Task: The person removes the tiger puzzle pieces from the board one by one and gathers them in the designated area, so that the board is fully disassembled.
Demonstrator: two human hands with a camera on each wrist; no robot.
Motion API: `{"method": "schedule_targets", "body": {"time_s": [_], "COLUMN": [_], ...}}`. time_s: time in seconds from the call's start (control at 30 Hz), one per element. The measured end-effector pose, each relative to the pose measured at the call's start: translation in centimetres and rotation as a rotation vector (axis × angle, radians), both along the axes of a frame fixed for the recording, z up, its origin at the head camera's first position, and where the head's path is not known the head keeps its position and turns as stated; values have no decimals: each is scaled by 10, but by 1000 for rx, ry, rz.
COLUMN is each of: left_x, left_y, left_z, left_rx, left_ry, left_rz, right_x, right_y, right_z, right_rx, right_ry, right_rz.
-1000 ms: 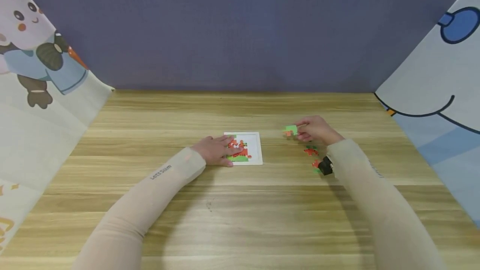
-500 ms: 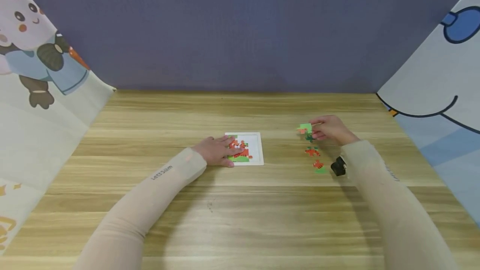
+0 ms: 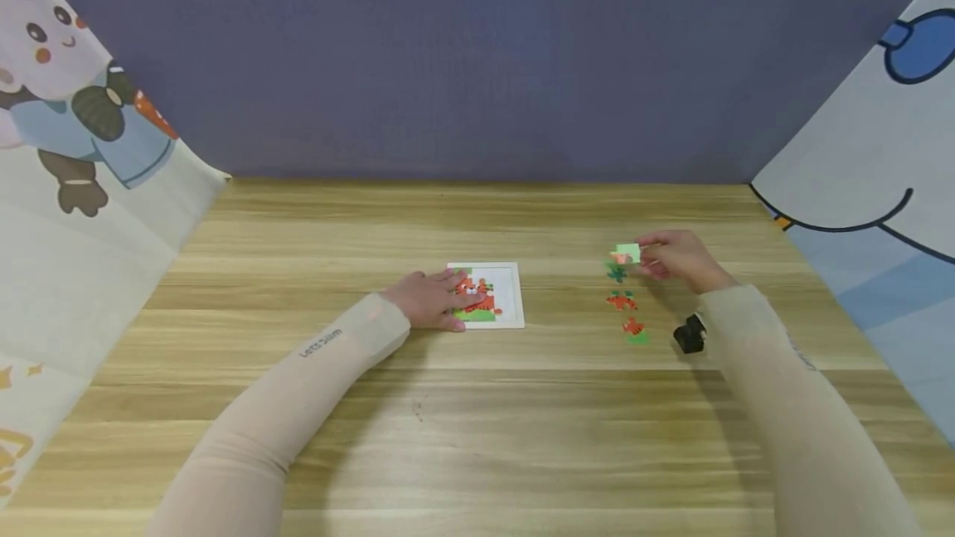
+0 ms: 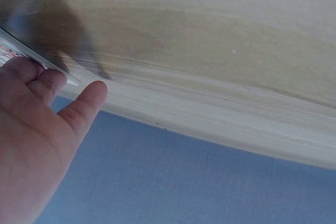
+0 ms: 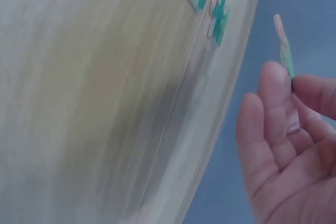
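My left hand (image 3: 427, 302) lies with spread fingers over the left part of a white puzzle tray (image 3: 511, 323), in which joined pieces form part of an orange tiger picture (image 3: 477, 305). In the left wrist view, fingertips touch the tray's edge. Between thumb and fingertips, my right hand (image 3: 675, 258) pinches a light green and orange puzzle piece (image 3: 628, 253), raised above the table. The right wrist view shows that piece (image 5: 286, 56) edge-on. Just below it on the table is a dark green piece (image 3: 616, 273).
Two more loose pieces lie nearer me: an orange and green one (image 3: 622, 301) and an orange piece with a light green base (image 3: 636, 331). A black wrist device (image 3: 690, 334) hangs under the right sleeve. A dark blue panel (image 3: 477, 65) stands behind the wooden table (image 3: 477, 437).
My right hand has moved to the right with the pinched puzzle piece, and the loose pieces beneath it have come into view. My left hand has stayed on the tray.
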State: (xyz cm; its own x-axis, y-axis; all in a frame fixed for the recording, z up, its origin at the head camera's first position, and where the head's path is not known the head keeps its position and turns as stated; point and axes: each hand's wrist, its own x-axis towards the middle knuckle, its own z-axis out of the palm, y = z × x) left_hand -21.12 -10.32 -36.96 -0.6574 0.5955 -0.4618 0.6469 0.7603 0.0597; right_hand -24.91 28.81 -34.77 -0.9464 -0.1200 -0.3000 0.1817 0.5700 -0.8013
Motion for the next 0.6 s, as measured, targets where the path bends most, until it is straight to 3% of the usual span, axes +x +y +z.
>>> {"method": "schedule_targets", "body": {"time_s": [0.37, 0.6], "left_x": [-1, -2], "left_y": [0, 0], "left_z": [-2, -4], "left_rx": [2, 11], "left_ry": [8, 6], "left_rz": [-16, -18], "right_x": [2, 0], "right_y": [15, 22], "right_z": [-8, -12], "right_rx": [-11, -24], "right_ry": [39, -8], "right_rz": [-48, -75]}}
